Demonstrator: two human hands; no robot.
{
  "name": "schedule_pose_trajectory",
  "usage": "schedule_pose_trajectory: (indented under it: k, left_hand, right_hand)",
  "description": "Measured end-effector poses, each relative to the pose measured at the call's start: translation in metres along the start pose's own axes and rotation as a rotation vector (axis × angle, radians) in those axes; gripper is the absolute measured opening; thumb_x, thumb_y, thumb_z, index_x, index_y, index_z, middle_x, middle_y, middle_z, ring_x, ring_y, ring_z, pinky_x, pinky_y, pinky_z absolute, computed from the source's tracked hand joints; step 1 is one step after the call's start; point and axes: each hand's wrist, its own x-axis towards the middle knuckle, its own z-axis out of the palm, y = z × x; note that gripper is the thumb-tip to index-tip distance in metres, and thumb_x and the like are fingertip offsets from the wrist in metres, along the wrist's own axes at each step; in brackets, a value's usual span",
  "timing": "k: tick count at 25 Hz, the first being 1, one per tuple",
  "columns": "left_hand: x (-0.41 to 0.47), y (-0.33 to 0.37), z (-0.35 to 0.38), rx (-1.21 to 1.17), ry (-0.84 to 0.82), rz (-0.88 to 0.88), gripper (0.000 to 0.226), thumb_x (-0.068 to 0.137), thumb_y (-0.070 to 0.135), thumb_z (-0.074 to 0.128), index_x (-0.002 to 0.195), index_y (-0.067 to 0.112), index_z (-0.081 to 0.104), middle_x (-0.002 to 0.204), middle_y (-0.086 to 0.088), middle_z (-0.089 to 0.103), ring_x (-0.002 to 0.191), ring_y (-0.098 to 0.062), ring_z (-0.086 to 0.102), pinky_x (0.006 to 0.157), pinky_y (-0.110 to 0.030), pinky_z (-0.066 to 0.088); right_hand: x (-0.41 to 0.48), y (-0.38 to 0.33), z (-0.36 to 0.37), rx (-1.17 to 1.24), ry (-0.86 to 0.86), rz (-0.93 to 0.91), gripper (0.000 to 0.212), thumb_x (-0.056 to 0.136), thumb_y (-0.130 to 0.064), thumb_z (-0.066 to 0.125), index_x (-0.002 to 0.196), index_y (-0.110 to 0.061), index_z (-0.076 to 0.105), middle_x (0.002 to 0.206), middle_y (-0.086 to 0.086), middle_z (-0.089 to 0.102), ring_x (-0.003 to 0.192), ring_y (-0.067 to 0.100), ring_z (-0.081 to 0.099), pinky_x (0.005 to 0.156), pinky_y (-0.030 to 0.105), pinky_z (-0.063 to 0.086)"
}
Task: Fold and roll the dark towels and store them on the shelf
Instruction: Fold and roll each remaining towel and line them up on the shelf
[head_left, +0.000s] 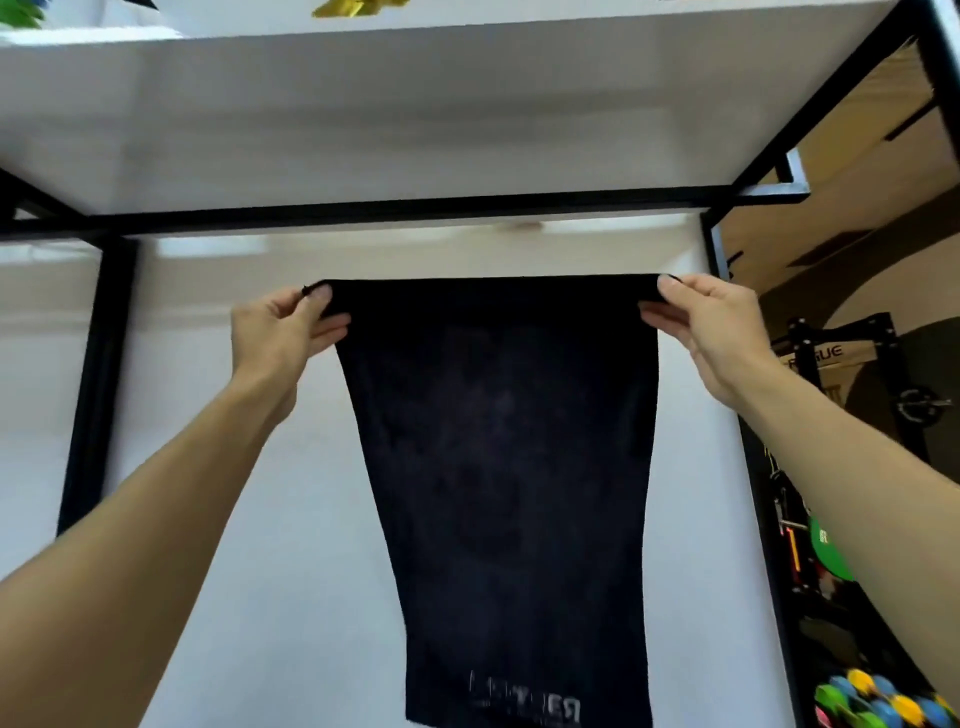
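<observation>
A dark towel (509, 467) hangs flat in front of me, stretched wide at its top edge and narrowing downward, with faint grey lettering near its lower end. My left hand (283, 338) pinches the top left corner. My right hand (706, 327) pinches the top right corner. Both arms reach forward and up. Behind the towel stands the shelf unit, with a white shelf board (415, 119) above the hands and a black metal frame (98, 384) around it.
A white back panel (260, 519) fills the space behind the towel. To the right of the frame are gym equipment (857, 374), a green weight plate (826, 551) and colourful items (878, 701). Green and yellow objects (358, 6) sit on top of the shelf.
</observation>
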Motion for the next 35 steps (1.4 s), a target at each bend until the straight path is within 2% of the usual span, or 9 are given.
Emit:
schedule_pose_trajectory:
  k: [4,8,12,15,20,24,26,30,35]
  left_hand:
    - [-0.044,0.009,-0.023,0.004,-0.030,-0.015,0.009,0.094,0.013,0.061,0.093,0.010,0.069,0.094,-0.008,0.071,0.083,-0.028,0.072,0.078,-0.034,0.058]
    - [-0.095,-0.007,-0.051,0.069,-0.071,-0.061,0.012,0.093,0.017,0.062,0.086,0.016,0.071,0.082,-0.002,0.068,0.059,-0.017,0.064,0.068,-0.029,0.057]
    - [-0.132,-0.056,-0.068,0.251,-0.180,-0.199,0.016,0.092,0.023,0.064,0.081,0.013,0.072,0.073,-0.011,0.055,0.056,-0.017,0.042,0.059,-0.028,0.038]
    - [-0.165,-0.110,-0.070,0.294,-0.218,-0.373,0.022,0.091,0.022,0.065,0.086,0.001,0.071,0.078,-0.015,0.061,0.066,-0.021,0.053,0.063,-0.031,0.045]
    - [-0.242,-0.248,-0.074,0.365,-0.191,-0.795,0.020,0.090,0.019,0.066,0.085,0.001,0.071,0.081,-0.012,0.069,0.072,-0.025,0.065,0.064,-0.033,0.055]
    - [-0.312,-0.356,-0.090,0.506,-0.266,-1.094,0.026,0.095,0.019,0.060,0.080,-0.003,0.063,0.079,-0.013,0.061,0.073,-0.024,0.060,0.067,-0.039,0.058]
    - [-0.340,-0.387,-0.097,0.658,-0.383,-1.011,0.031,0.097,0.021,0.056,0.075,-0.001,0.058,0.071,-0.009,0.058,0.070,-0.021,0.056,0.067,-0.042,0.054]
    - [-0.367,-0.385,-0.106,0.895,-0.511,-0.707,0.031,0.099,0.025,0.049,0.068,0.018,0.053,0.061,0.005,0.058,0.062,-0.013,0.057,0.057,-0.023,0.038]
    - [-0.370,-0.367,-0.124,1.087,-0.619,-0.603,0.035,0.095,0.027,0.056,0.063,0.013,0.055,0.053,0.004,0.056,0.057,-0.010,0.054,0.054,-0.023,0.038]
  right_hand:
    - [-0.048,-0.013,-0.013,-0.029,-0.013,0.005,0.012,0.093,-0.015,0.060,0.085,-0.010,0.068,0.090,0.007,0.071,0.084,0.020,0.070,0.079,0.027,0.056]
    - [-0.102,-0.018,-0.035,-0.161,-0.077,0.053,0.016,0.079,-0.031,0.068,0.082,-0.015,0.069,0.074,-0.001,0.070,0.062,0.014,0.066,0.061,0.023,0.057]
    - [-0.142,0.010,-0.061,-0.445,-0.100,0.152,0.014,0.092,-0.023,0.064,0.081,-0.016,0.071,0.058,-0.006,0.057,0.043,0.007,0.046,0.037,0.017,0.034]
    - [-0.164,0.057,-0.081,-0.540,-0.098,0.310,0.019,0.091,-0.026,0.065,0.080,-0.013,0.071,0.060,0.005,0.043,0.049,0.012,0.032,0.042,0.021,0.023]
    - [-0.219,0.201,-0.111,-0.763,-0.124,0.626,0.021,0.089,-0.027,0.064,0.074,-0.014,0.071,0.068,-0.005,0.065,0.066,0.012,0.055,0.062,0.027,0.039]
    - [-0.277,0.326,-0.134,-0.831,-0.271,0.935,0.031,0.094,-0.028,0.054,0.070,-0.008,0.055,0.071,0.002,0.055,0.066,0.016,0.048,0.063,0.030,0.034]
    - [-0.305,0.365,-0.139,-0.818,-0.374,1.014,0.029,0.098,-0.028,0.048,0.080,-0.010,0.059,0.079,0.000,0.061,0.070,0.013,0.053,0.064,0.026,0.039]
    - [-0.342,0.370,-0.144,-0.979,-0.429,0.857,0.025,0.101,-0.030,0.042,0.085,-0.021,0.058,0.080,-0.006,0.065,0.075,0.009,0.059,0.068,0.024,0.045]
    - [-0.349,0.345,-0.153,-1.038,-0.550,0.787,0.025,0.098,-0.033,0.047,0.084,-0.020,0.062,0.078,-0.008,0.067,0.075,0.010,0.061,0.070,0.027,0.047]
